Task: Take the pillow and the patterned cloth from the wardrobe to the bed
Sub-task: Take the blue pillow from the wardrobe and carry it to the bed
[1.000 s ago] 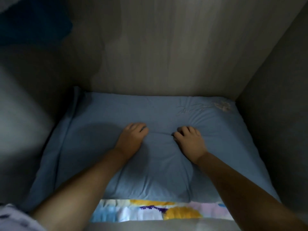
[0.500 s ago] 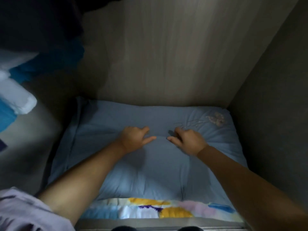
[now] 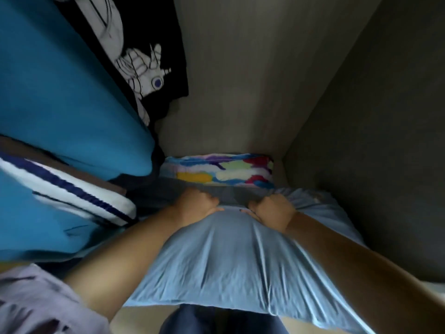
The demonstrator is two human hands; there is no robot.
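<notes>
Gripping the light-blue pillow [image 3: 231, 259] at its far edge, left hand [image 3: 196, 208] and right hand [image 3: 273, 212] clench; patterned cloth [image 3: 216, 171] lies beyond.

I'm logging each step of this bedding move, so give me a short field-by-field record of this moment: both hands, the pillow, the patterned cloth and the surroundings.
left hand: grip closed on the pillow's far edge
right hand: grip closed on the same edge
pillow: light blue, held by both hands, cover stretched into creases, near end hanging towards the person
patterned cloth: multicoloured, folded, lying in the wardrobe beyond the pillow, untouched
wardrobe: wood-grain back panel, dark side wall at right
hanging clothes: blue and black garments at left
</notes>
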